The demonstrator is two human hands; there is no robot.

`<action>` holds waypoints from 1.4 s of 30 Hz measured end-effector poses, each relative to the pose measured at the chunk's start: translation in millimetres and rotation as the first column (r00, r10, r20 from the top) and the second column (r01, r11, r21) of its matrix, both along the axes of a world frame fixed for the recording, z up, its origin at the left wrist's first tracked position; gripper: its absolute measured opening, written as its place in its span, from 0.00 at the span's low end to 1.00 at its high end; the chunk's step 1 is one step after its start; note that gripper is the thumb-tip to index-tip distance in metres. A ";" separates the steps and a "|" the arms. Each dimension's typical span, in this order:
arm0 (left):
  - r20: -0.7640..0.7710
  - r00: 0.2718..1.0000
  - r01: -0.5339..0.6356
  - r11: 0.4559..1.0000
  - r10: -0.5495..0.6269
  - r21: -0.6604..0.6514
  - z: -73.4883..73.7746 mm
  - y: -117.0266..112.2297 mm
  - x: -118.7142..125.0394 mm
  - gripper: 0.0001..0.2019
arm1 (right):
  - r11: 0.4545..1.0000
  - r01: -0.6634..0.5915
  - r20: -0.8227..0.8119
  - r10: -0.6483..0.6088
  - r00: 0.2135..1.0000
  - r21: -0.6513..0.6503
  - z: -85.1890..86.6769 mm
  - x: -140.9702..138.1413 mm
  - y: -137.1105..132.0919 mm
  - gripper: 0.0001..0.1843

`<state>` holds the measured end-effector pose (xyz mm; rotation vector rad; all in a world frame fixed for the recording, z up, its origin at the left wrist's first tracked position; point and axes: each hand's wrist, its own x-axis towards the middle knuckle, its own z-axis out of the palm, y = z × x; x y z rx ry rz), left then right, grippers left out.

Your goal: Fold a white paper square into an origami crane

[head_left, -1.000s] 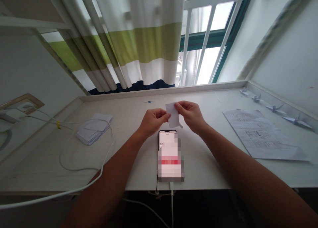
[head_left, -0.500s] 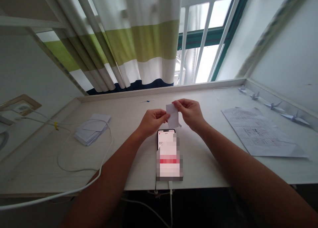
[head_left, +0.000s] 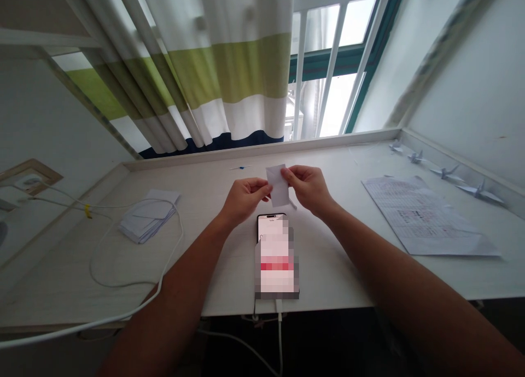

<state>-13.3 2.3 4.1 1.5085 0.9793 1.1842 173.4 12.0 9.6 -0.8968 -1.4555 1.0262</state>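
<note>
Both hands up mid-desk, working one small white paper piece [head_left: 278, 186]; it sits between them, just past the far end of the phone [head_left: 271, 230]. Left hand [head_left: 246, 199]: thumb and fingers pinching the left edge of the piece, roughly mid-height, other fingers curled in. Right hand [head_left: 307, 186]: thumb and fingertips pinching near the far right corner, remaining fingers bent together. Narrow white sliver [head_left: 292, 203] shows by the near right corner; can't really tell whether it belongs to the piece or lies on the desk [head_left: 336, 251]. Phone lies flat, screen lit, mostly pixelated, white cable [head_left: 280, 333] plugged into its near end. Small item with a blue middle [head_left: 241, 168] on the desk, far side, left of the piece. Left side: stack of white paper [head_left: 143, 224], a long white cord [head_left: 180, 229] looping over it, yellow tie [head_left: 87, 211] on the wires. Right side: printed sheets [head_left: 426, 218] lying flat; farther right, four folded paper birds [head_left: 479, 192] in a row along the desk's raised edge. Striped curtain [head_left: 246, 65] and white window bars [head_left: 334, 65] at the far side.
</note>
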 end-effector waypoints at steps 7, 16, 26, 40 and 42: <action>0.049 0.999 -0.005 0.998 0.008 -0.062 -1.9 -0.6 2.7 0.18 | 0.997 0.065 0.008 -0.065 0.998 0.029 0.7 -2.4 -3.1 0.30; 0.040 0.999 -0.021 0.999 0.023 -0.046 -1.9 1.7 -2.2 0.19 | 0.999 -0.035 0.131 0.039 0.991 -0.035 -2.1 -3.3 0.8 0.35; 0.057 0.998 -0.036 0.999 0.038 -0.039 -0.3 0.8 -0.5 0.19 | 0.998 -0.042 0.124 0.047 0.991 -0.042 -7.0 -2.4 3.6 0.34; 0.082 0.995 -0.062 0.997 0.065 -0.037 -0.5 6.9 -9.1 0.18 | 0.985 -0.149 0.201 0.164 0.966 -0.088 -11.4 -2.5 4.3 0.33; 0.076 0.995 -0.064 0.997 0.067 -0.040 0.8 6.8 -9.8 0.18 | 0.982 -0.162 0.203 0.178 0.963 -0.092 -10.5 -2.6 3.3 0.33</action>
